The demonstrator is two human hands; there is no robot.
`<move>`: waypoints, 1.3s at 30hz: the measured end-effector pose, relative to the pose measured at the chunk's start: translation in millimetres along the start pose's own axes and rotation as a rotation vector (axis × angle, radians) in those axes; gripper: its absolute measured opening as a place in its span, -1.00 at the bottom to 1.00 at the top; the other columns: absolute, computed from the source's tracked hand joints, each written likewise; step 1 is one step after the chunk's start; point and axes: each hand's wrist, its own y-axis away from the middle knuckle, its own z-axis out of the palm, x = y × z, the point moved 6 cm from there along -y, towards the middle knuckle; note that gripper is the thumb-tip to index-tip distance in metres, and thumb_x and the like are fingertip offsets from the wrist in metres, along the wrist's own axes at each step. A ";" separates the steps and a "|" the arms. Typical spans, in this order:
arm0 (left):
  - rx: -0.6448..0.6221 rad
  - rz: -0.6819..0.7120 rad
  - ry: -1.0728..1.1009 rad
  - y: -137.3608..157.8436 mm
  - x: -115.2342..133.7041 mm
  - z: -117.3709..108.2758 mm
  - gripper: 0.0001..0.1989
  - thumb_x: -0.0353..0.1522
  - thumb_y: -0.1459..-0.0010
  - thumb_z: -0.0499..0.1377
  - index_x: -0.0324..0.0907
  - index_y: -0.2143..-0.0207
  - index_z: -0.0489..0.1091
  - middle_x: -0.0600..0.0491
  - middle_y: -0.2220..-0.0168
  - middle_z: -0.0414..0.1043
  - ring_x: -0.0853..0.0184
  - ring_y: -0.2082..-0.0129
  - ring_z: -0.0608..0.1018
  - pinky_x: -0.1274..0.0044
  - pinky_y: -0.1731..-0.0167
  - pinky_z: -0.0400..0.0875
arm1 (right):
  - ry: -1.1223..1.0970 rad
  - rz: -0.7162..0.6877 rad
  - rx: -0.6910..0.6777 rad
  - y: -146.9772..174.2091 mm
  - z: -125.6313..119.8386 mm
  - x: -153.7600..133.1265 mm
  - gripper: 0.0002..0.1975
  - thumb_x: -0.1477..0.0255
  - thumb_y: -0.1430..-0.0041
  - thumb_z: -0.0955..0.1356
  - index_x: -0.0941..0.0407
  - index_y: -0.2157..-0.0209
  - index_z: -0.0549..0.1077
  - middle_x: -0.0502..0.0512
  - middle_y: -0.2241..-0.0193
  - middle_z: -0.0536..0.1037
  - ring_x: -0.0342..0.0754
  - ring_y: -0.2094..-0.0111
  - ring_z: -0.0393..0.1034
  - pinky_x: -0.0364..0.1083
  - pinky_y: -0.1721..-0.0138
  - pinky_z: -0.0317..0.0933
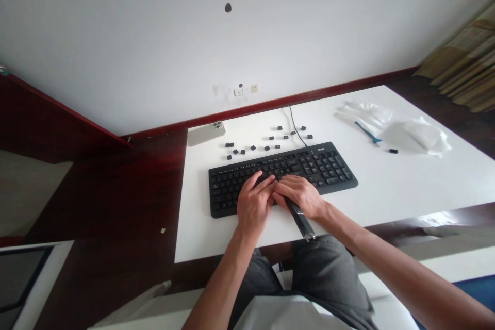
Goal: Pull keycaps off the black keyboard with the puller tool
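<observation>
Both hands are pressed on the keyboard [282, 175] near the counter's front edge: the right hand [299, 196] grips a dark tool [300, 219], left hand [253, 203] fingers loosely spread; keycap prying is judged underway, needing steady leverage.

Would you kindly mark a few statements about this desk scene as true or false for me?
1. Both hands rest on the keyboard. True.
2. The right hand holds a dark slim tool. True.
3. The loose keycaps lie in front of the keyboard, nearest the person. False: they lie behind it, toward the wall.
4. The phone lies face up at the table's right end. False: it lies camera side up at the far left corner.
5. The left hand grips the tool. False: it lies on the keys.
</observation>
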 end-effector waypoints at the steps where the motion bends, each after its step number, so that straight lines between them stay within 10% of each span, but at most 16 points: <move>1: 0.000 0.003 0.001 0.2 0.0 0.0 -0.66 -0.47 -0.34 0.25 0.06 -0.07 0.61 0.19 -0.16 0.60 0.18 -0.32 0.47 0.22 -0.31 0.45 | 0.000 -0.006 0.006 0.0 -0.5 -0.7 -0.77 0.51 -0.44 0.25 0.05 0.36 0.35 0.02 0.47 0.45 -0.03 0.44 0.24 -0.02 0.31 0.18; 16: 0.099 0.006 0.019 0.2 0.7 -0.5 -0.82 -0.34 -0.40 0.24 -0.08 0.03 0.62 0.00 0.18 0.60 0.24 0.13 0.59 0.36 0.03 0.56 | -0.126 0.070 0.268 6.7 -18.0 3.3 -0.79 0.60 -0.35 0.30 0.04 0.34 0.28 -0.02 0.49 0.33 -0.06 0.46 0.17 -0.03 0.36 0.12; 25: 0.214 -0.137 0.156 18.6 -27.1 -45.7 -0.84 -0.38 -0.40 0.24 -0.09 0.06 0.62 -0.01 0.15 0.62 0.25 0.13 0.61 0.37 0.04 0.54 | -0.151 0.223 0.375 10.4 -22.5 14.4 -0.79 0.59 -0.35 0.33 0.05 0.35 0.30 -0.02 0.47 0.37 -0.09 0.47 0.27 -0.05 0.37 0.17; 39: -0.112 -0.091 0.119 -12.4 -18.3 -35.0 -0.91 -0.47 -0.32 0.30 -0.09 0.22 0.56 0.09 0.22 0.66 0.24 0.16 0.57 0.38 0.07 0.47 | -0.103 0.314 0.315 7.0 -20.6 18.2 -0.78 0.48 -0.42 0.31 0.05 0.38 0.31 -0.01 0.50 0.39 -0.10 0.49 0.30 -0.07 0.38 0.22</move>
